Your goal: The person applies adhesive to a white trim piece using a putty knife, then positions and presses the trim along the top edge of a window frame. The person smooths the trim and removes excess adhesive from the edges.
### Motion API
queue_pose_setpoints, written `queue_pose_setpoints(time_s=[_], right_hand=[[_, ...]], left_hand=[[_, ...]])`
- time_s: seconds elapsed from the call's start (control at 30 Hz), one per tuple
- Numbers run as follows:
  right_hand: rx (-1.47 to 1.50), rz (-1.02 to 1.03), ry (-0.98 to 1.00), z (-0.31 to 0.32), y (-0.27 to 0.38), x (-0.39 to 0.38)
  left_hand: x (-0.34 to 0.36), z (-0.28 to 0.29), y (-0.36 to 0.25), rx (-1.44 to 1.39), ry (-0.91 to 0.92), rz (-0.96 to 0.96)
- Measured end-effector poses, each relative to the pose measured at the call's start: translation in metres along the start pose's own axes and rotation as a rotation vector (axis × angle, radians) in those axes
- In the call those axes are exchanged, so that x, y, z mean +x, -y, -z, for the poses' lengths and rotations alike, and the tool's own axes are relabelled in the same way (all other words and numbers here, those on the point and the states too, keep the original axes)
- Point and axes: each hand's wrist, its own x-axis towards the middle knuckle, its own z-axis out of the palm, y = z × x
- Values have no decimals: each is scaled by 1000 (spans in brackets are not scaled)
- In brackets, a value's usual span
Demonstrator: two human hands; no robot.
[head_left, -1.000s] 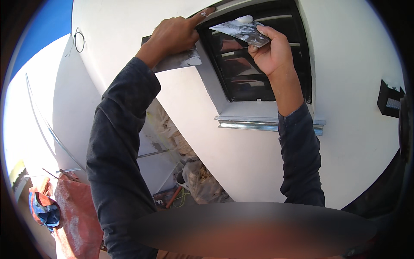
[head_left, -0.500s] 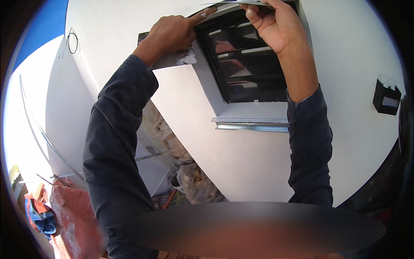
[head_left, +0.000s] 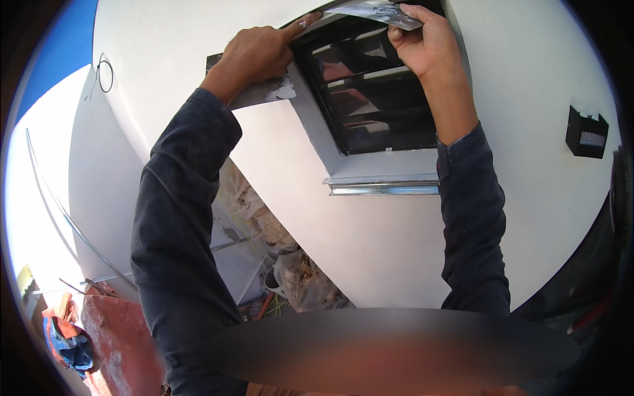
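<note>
Landmark: louvred window (head_left: 376, 92) in a white wall (head_left: 409, 251).

Below the window: metal sill strip (head_left: 383, 187); lower left of it, bulging plastic sacks (head_left: 304, 280) holding rubble-like matter, a red surface (head_left: 119, 336), and a blue-orange cloth bundle (head_left: 69, 343).

At the window's left edge: left hand (head_left: 254, 56), fingers closed around a flat grey plaster board (head_left: 261, 92), forefinger stretched along the top frame.

At the window's top: right hand (head_left: 426, 43), fingers clamped on a trowel (head_left: 376, 11) pressed to the upper frame.

Right of the window: black wall fitting (head_left: 586, 132).

Window (head_left: 376, 99) sits in the wall (head_left: 409, 251), sill (head_left: 383, 187) below it, box (head_left: 586, 133) to its right, sacks (head_left: 300, 277) below left
</note>
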Motion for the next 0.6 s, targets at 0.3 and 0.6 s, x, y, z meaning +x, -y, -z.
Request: queue_pose_setpoints(time_s=[0.3, 0.6], right_hand=[[-95, -55, -196, 3, -4, -26], [7, 117, 3, -6, 3, 5]], left_hand=[[1, 1, -1, 19, 46, 10], [0, -6, 5, -12, -22, -27]])
